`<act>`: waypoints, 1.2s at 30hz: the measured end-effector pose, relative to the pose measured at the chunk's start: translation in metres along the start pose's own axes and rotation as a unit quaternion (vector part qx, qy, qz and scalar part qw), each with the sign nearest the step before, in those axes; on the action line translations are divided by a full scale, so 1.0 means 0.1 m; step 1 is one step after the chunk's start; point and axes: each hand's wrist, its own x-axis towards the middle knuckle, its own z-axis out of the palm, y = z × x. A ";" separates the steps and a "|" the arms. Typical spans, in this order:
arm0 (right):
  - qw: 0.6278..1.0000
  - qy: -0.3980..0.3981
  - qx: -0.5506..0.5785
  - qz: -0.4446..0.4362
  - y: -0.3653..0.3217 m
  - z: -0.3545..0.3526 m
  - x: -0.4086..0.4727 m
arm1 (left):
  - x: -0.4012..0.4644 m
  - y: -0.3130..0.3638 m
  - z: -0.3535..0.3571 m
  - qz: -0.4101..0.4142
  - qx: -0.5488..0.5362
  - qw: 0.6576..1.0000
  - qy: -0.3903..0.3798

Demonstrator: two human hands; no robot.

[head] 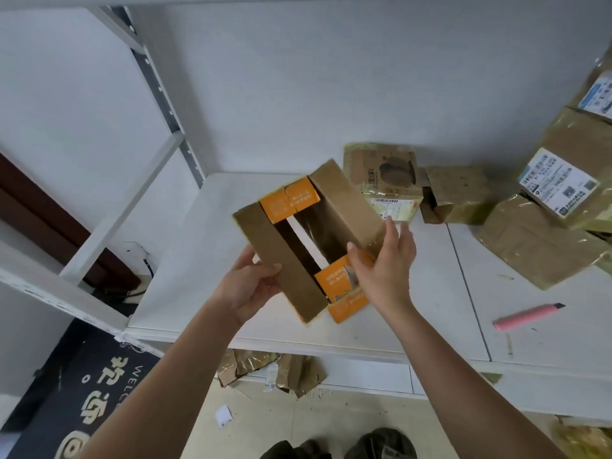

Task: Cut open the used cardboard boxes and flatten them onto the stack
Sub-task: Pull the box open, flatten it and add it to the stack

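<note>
White table (pixel 381 326); opened box (pixel 311 240) w/ orange flaps, both hands.

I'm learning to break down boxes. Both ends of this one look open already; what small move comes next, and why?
Probably press it flat. The cardboard box is held above the table, left hand gripping one long panel, right hand on the opposite side. Its flaps are open and you can see through it, so pushing the two sides together should collapse it. The pink cutter lies unused.
</note>
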 end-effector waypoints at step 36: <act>0.977 -0.195 0.055 -0.069 0.05 -0.17 0.12 | 0.18 0.19 -0.60 0.064 0.393 0.885 0.241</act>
